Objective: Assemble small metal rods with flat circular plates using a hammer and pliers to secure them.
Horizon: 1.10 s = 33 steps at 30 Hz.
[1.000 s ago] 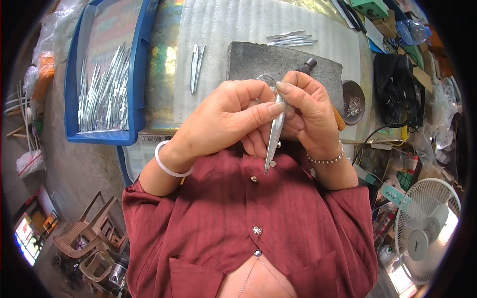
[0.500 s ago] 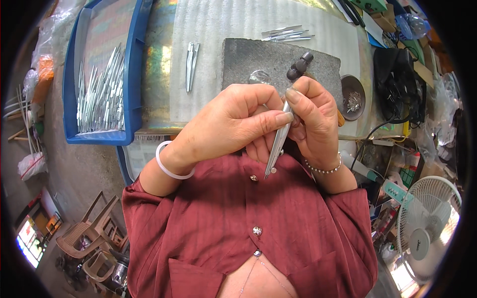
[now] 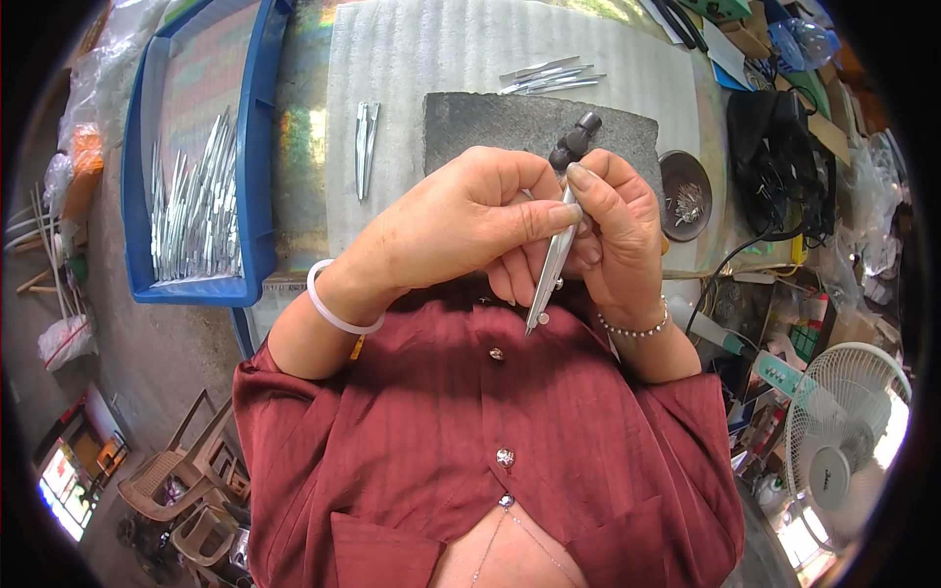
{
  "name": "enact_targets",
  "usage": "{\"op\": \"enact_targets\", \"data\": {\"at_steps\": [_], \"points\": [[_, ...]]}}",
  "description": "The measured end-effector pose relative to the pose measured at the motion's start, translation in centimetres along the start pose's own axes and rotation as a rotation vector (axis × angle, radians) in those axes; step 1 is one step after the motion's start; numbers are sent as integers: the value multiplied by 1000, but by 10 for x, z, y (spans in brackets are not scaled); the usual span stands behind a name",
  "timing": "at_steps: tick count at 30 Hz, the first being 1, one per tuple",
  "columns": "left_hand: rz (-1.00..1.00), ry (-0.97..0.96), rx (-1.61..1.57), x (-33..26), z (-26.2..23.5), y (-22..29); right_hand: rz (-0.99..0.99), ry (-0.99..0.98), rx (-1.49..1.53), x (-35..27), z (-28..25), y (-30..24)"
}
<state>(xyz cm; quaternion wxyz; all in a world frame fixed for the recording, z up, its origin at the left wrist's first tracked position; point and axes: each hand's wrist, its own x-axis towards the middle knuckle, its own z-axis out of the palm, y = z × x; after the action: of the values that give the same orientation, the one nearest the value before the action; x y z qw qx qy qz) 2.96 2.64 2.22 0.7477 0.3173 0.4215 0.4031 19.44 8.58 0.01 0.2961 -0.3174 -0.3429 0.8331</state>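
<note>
Pale mat [image 3: 398, 147], bare along left edge of grey block [image 3: 480, 120]; left hand [image 3: 466, 218] and right hand [image 3: 625, 216], fingers pinching silver piece [image 3: 551, 269]

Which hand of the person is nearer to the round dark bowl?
Right. The right hand is close to the bowl, on its left side; the left hand is farther left.

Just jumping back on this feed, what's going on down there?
A person holds a slim silvery metal piece in front of their shirt, pinched in the left hand and right hand. Beyond the hands, a dark hammer head shows over a gray block. Similar pieces stand in the blue tray at left, and a bowl of small metal bits sits at right.
</note>
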Motion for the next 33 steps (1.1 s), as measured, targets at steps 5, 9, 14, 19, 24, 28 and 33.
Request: {"op": "enact_targets", "data": {"at_steps": [5,9,14,19,24,28,33], "points": [[-26,-49,40,4,-4,7,-58,25,-15,-1,3,-1],[-35,-70,67,5,-6,9,-87,46,-12,-2,4,-1],[-46,-74,80,8,-10,9,-101,61,-18,1,4,1],[-71,-56,67,11,-12,11,-61,83,-4,5,4,1],[-82,-43,-14,16,-15,12,-35,86,12,11,1,1],[-77,-57,-1,18,-19,14,-47,106,5,11,4,-1],[-44,-151,57,21,-26,16,-119,118,-23,11,8,0]]}}
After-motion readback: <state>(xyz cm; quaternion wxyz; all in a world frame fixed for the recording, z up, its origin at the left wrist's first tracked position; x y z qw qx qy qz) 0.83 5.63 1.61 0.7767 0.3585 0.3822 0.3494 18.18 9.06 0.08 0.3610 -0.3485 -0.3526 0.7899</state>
